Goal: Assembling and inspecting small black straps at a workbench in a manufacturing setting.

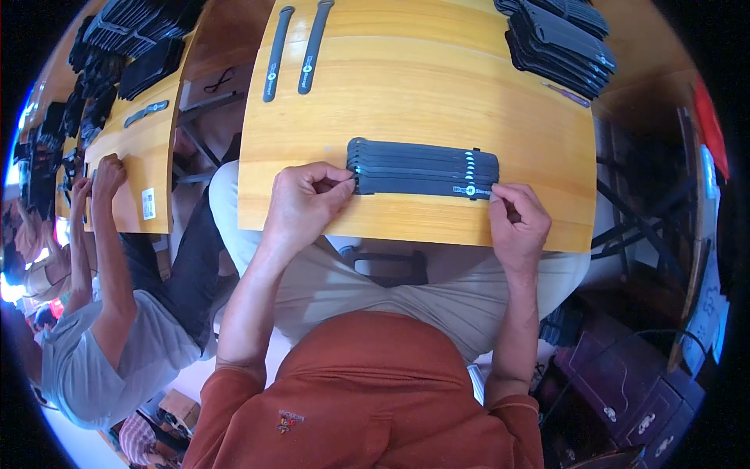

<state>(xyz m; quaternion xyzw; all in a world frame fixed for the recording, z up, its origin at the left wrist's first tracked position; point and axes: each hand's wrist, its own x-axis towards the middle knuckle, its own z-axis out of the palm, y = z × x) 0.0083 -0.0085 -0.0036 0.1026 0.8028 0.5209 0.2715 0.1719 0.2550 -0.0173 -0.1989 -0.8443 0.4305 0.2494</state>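
We see an overlapping row of dark straps (418, 166) lying near the close edge of the wooden desk (422, 102), at the six o'clock side, with pale marks lined up toward its three o'clock end. Our left hand (305, 202) is at the nine o'clock end of the row, its thumb and forefinger pinched on the strap ends. Our right hand (522, 227) is at the opposite end, between three and four o'clock, its fingers closed on the lowest strap's corner.

From the row, we find two loose straps (315, 51) side by side between ten and eleven o'clock, well apart from our hands. Between one and two o'clock we see a pile of dark straps (558, 47), and just beside it, at two o'clock, a slim tool (566, 94) with a purple handle.

Toward eight o'clock we have a co-worker (117, 352) in a light grey shirt, both hands over a second desk (160, 168), which carries more dark bundles (141, 27) at its far end.
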